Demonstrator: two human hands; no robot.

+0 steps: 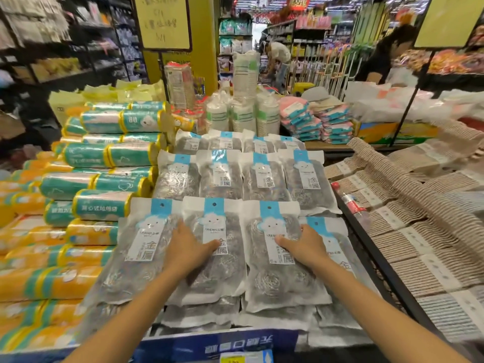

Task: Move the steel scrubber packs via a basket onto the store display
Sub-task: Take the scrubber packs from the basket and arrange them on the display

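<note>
- Steel scrubber packs point(264, 179) cover the middle of the store display point(217, 344) in overlapping rows, seen from the head camera: four in the far row, four in the middle row, and four in the near row, twelve on top in all. More pack edges show beneath the near row; their number cannot be told.
- Each pack is a clear bag of grey wire coils with a white label and a blue cloud header.
- Two bare hands reach in from the near edge, both in the near row.
- The left hand point(187, 247) lies palm down with fingers spread and flat, across the seam between the leftmost pack point(131, 260) and the second pack point(212, 268); its thumb points right onto the second pack's label. It presses, grasping nothing.
- The right hand point(305, 246) lies flat on the right side of the third pack point(275, 271), beside the half-covered fourth pack point(337, 247). Thumb points left onto the label; fingers are loose, closed on nothing.
- To the left lie stacked teal rolls point(104, 158) and yellow rolls point(47, 281), too many to count surely.
- To the right lie banded brown bundles point(419, 244).
- Far behind stand three white cup stacks point(242, 116) and folded pink and blue cloths point(314, 119).
</note>
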